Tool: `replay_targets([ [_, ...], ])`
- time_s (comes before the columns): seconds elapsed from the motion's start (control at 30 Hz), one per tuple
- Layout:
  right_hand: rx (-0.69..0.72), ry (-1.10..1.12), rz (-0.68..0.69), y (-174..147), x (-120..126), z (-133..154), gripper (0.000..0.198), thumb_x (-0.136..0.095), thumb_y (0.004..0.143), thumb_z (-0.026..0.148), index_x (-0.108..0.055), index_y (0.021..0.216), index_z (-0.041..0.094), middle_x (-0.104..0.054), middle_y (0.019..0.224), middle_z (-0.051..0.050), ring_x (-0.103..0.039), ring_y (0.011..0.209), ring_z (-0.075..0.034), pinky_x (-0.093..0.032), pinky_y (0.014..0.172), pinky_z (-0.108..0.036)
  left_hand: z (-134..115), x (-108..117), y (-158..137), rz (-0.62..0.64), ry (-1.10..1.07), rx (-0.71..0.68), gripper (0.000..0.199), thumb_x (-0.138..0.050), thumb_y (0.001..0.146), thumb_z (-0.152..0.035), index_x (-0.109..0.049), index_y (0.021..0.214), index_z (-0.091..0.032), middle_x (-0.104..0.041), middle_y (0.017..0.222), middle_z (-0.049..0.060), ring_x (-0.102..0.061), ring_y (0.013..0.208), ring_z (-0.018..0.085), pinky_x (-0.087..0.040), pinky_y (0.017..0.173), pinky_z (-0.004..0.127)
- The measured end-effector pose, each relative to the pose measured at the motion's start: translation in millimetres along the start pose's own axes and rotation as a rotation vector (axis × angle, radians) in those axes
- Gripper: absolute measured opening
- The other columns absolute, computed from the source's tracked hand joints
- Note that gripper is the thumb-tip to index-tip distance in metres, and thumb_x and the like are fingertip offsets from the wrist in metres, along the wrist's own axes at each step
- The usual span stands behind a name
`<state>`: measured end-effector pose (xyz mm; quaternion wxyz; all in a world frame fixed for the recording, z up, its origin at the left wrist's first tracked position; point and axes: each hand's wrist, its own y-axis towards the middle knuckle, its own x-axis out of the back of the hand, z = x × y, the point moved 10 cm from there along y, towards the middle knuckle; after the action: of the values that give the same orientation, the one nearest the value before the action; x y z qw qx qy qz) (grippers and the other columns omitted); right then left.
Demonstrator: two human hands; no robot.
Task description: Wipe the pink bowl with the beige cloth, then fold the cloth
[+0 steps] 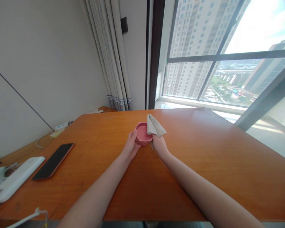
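Observation:
A small pink dish [142,132] with a raised, angular rim is held above the middle of the wooden table, its hollow tilted toward me. My left hand [132,144] grips the dish at its left side, thumb on the rim and fingers underneath. In my right hand [159,144] is a light grey cloth [155,126], which drapes over the right rim of the dish. Part of the cloth sticks out below that hand. The right fingers are mostly hidden behind the cloth and the dish.
On the left of the wooden table [97,183] lie a dark phone [54,161] and a long white device [17,179]. A power strip [63,125] with cables sits by the wall. A white cable [35,214] crosses the near left edge. Behind stand a curtain [111,57] and a large window.

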<state>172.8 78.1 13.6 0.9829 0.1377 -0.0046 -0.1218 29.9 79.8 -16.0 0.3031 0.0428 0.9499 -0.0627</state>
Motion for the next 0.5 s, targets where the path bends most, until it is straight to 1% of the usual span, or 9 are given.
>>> replay_targets([
  [0.07,-0.019,0.018,0.001,7.1,6.3,-0.3,0.039,-0.044,0.081,0.036,-0.064,0.11,0.021,-0.071,0.089,-0.004,-0.065,0.089,-0.021,-0.053,0.083,-0.034,2.6,1.6,-2.5,0.013,0.087,0.051,0.057,-0.073,0.072,-0.034,-0.049,0.122,-0.024,-0.062,0.117,0.008,-0.062,0.101,0.018,-0.05,0.088,0.033],
  [0.13,-0.052,0.027,0.047,16.3,11.1,-0.6,0.036,-0.048,0.079,0.036,-0.066,0.105,0.02,-0.072,0.087,-0.004,-0.065,0.09,-0.022,-0.052,0.083,-0.035,8.2,-2.4,-6.8,0.098,0.185,0.148,0.068,-0.078,0.066,-0.028,-0.046,0.126,-0.029,-0.059,0.123,0.008,-0.06,0.107,0.02,-0.048,0.091,0.036],
  [0.17,-0.073,0.029,0.089,20.3,11.9,-0.8,0.034,-0.05,0.078,0.035,-0.067,0.103,0.019,-0.072,0.089,-0.003,-0.065,0.092,-0.023,-0.052,0.083,-0.036,11.9,-5.9,-9.9,0.157,0.218,0.205,0.069,-0.078,0.066,-0.03,-0.046,0.127,-0.031,-0.057,0.126,0.009,-0.059,0.109,0.022,-0.048,0.091,0.038],
  [0.23,-0.107,0.046,0.195,24.9,9.9,0.6,0.031,-0.054,0.075,0.034,-0.068,0.099,0.02,-0.072,0.094,-0.003,-0.064,0.095,-0.023,-0.051,0.085,-0.036,20.4,-13.2,-17.2,0.27,0.24,0.323,0.062,-0.073,0.07,-0.042,-0.049,0.126,-0.03,-0.057,0.128,0.01,-0.059,0.109,0.025,-0.049,0.088,0.04],
  [0.3,-0.147,0.072,0.308,24.0,3.9,1.6,0.03,-0.058,0.074,0.034,-0.068,0.098,0.02,-0.071,0.099,-0.003,-0.064,0.096,-0.022,-0.051,0.087,-0.035,27.5,-14.0,-21.2,0.296,0.255,0.403,0.057,-0.064,0.074,-0.053,-0.055,0.122,-0.025,-0.061,0.122,0.012,-0.061,0.107,0.027,-0.052,0.083,0.039],
  [0.37,-0.198,0.087,0.354,20.6,-0.3,-0.6,0.032,-0.059,0.074,0.037,-0.068,0.1,0.02,-0.071,0.102,-0.005,-0.064,0.097,-0.023,-0.051,0.087,-0.036,28.2,-10.4,-18.0,0.245,0.274,0.383,0.053,-0.063,0.075,-0.053,-0.059,0.117,-0.022,-0.063,0.118,0.012,-0.061,0.106,0.027,-0.053,0.079,0.036],
  [0.4,-0.218,0.086,0.341,19.1,-0.9,-2.8,0.033,-0.059,0.075,0.039,-0.068,0.101,0.02,-0.071,0.102,-0.006,-0.064,0.098,-0.023,-0.051,0.088,-0.037,26.1,-8.4,-14.8,0.208,0.276,0.34,0.05,-0.064,0.075,-0.05,-0.059,0.116,-0.022,-0.063,0.118,0.012,-0.06,0.106,0.026,-0.054,0.077,0.035],
  [0.43,-0.227,0.082,0.302,18.0,-0.2,-4.9,0.035,-0.058,0.076,0.04,-0.068,0.102,0.02,-0.07,0.104,-0.006,-0.063,0.102,-0.023,-0.05,0.09,-0.037,23.4,-6.3,-11.4,0.165,0.265,0.291,0.048,-0.065,0.075,-0.047,-0.059,0.116,-0.022,-0.063,0.118,0.011,-0.06,0.105,0.025,-0.054,0.077,0.034],
  [0.5,-0.187,0.064,0.194,15.5,1.4,-6.4,0.035,-0.056,0.077,0.041,-0.066,0.105,0.022,-0.07,0.105,-0.005,-0.059,0.109,-0.023,-0.046,0.097,-0.038,18.3,-2.0,-5.7,0.083,0.201,0.203,0.046,-0.065,0.076,-0.043,-0.056,0.116,-0.022,-0.061,0.12,0.01,-0.06,0.103,0.022,-0.054,0.078,0.034],
])
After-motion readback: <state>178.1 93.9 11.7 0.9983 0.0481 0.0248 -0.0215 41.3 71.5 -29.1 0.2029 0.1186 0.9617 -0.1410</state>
